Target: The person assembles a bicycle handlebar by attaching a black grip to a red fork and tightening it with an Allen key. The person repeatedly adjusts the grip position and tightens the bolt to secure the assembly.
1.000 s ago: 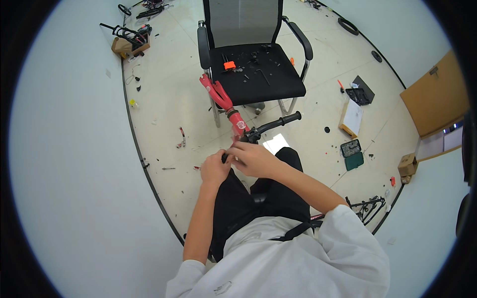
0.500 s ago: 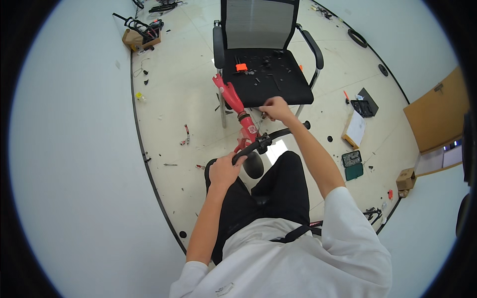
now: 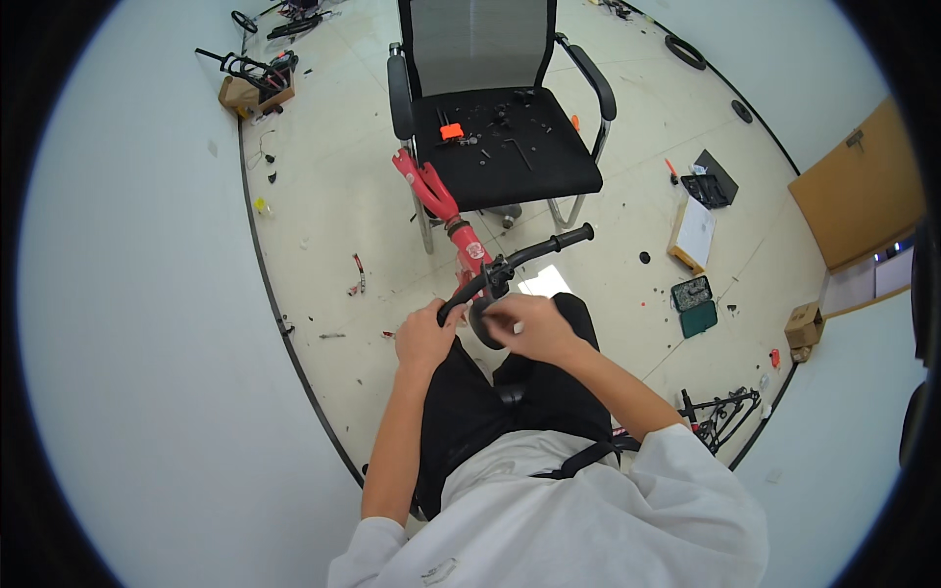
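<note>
A black bicycle handlebar (image 3: 537, 252) crosses in front of me, joined at its clamp to a red bicycle frame (image 3: 474, 250) that leans toward the chair. My left hand (image 3: 423, 335) is wrapped round the handlebar's left end. The right grip points away, with no hand on it. My right hand (image 3: 532, 327) is over my lap, just on the near side of the clamp, beside a black saddle (image 3: 481, 325) that it partly hides. Its fingers are curled and smeared by motion; whether they hold anything does not show.
A black office chair (image 3: 505, 162) stands ahead, its seat strewn with small parts, a hex key (image 3: 519, 154) and an orange piece (image 3: 451, 131). Right on the floor are an opened green case (image 3: 698, 318) and a white-topped box (image 3: 692, 235). Another black frame (image 3: 725, 416) lies lower right.
My right hand has come back from beyond the handlebar to the near side of the clamp. My left hand keeps its grip. The view has shifted slightly, with the handlebar's right end turned a little.
</note>
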The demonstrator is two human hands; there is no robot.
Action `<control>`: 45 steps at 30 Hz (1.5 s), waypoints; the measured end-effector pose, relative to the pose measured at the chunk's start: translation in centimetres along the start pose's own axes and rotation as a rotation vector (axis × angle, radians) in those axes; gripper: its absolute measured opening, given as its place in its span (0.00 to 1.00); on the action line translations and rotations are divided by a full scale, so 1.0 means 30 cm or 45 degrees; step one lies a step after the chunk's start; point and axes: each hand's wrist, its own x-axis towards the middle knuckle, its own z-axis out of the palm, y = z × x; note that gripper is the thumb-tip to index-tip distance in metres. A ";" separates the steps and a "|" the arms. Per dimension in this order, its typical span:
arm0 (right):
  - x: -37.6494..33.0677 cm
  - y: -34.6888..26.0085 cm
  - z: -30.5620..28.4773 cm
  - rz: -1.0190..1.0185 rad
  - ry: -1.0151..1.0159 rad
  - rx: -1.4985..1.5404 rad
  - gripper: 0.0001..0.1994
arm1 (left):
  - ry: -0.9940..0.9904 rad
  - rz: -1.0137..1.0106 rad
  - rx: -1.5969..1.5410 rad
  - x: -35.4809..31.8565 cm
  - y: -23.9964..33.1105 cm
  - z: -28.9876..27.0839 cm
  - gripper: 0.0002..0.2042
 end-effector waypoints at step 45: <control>0.555 0.084 0.156 0.074 -0.390 -0.718 0.06 | 0.000 -0.009 -0.047 -0.077 0.010 0.055 0.23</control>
